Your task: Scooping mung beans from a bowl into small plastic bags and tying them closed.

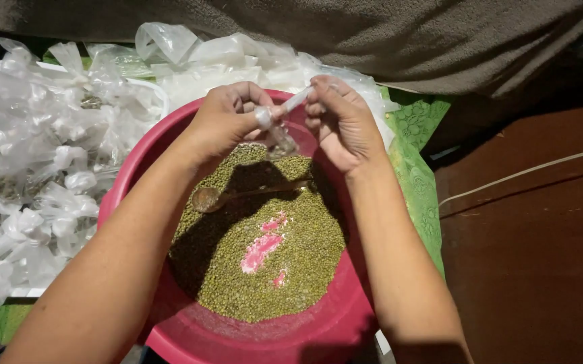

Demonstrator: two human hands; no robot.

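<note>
A pink plastic basin (pixel 190 330) holds a layer of small green beans (pixel 284 263), with pink bottom showing through in the middle. A metal spoon (pixel 214 198) lies on the beans. Over the basin's far side, my left hand (pixel 227 121) and my right hand (pixel 338 121) both pinch a small clear plastic bag (pixel 281 138) with some beans in it. The bag's top is twisted into a thin strand stretched between the two hands.
A pile of small tied clear bags (pixel 35 168) lies to the left on a white tray. Loose clear plastic bags (pixel 237 57) sit behind the basin. Green patterned cloth (pixel 416 182) lies underneath; brown floor (pixel 527 256) to the right; grey cloth (pixel 372 34) beyond.
</note>
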